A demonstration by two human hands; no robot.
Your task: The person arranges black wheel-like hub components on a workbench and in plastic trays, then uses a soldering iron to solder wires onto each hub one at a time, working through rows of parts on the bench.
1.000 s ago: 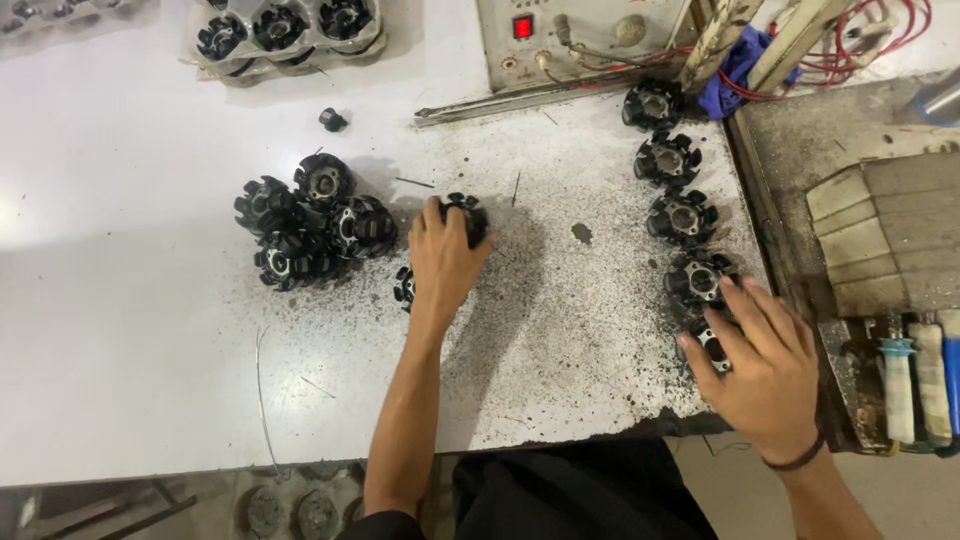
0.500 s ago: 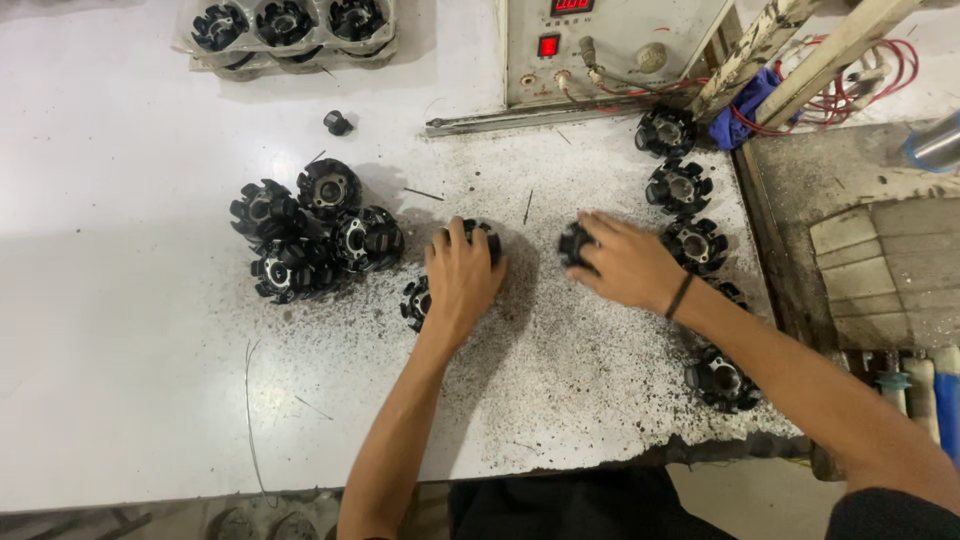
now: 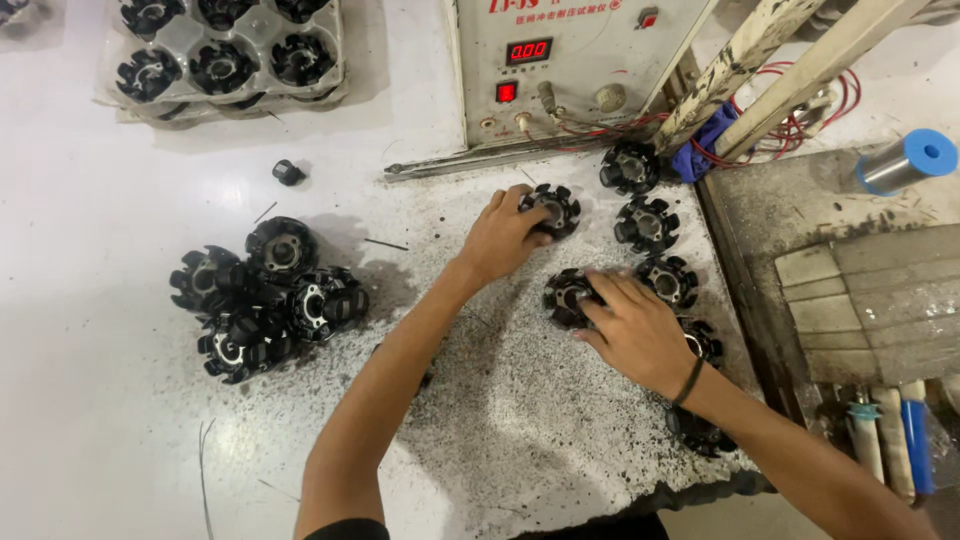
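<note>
Your left hand (image 3: 505, 235) reaches across the speckled middle of the bench (image 3: 90, 420), its fingers curled over the near side of a black toothed core (image 3: 551, 209) that lies flat just in front of the grey control box (image 3: 560, 65) at the far edge; your right hand (image 3: 632, 330) rests beside it, nearer you, fingers bent and pinching a second black core (image 3: 568, 296) against the bench top. Going by size, the bench itself is white, peppered with dark grit around your hands. The control box stands at the far edge with a red display and a red button, and red wires trail off its right side toward two slanted wooden slats (image 3: 800, 65). A clear moulded tray (image 3: 225, 55) of cores sits at the far left corner. A heap of five or so black cores (image 3: 265, 300) lies toward the left, well apart from both hands. A column of single cores (image 3: 648, 222) runs down the right edge, from just beside the box toward you, and your right wrist covers part of it. A blue-capped metal spool (image 3: 905, 160) lies off the bench to the right. One small black cap (image 3: 288, 172) sits alone between the tray and the heap.
</note>
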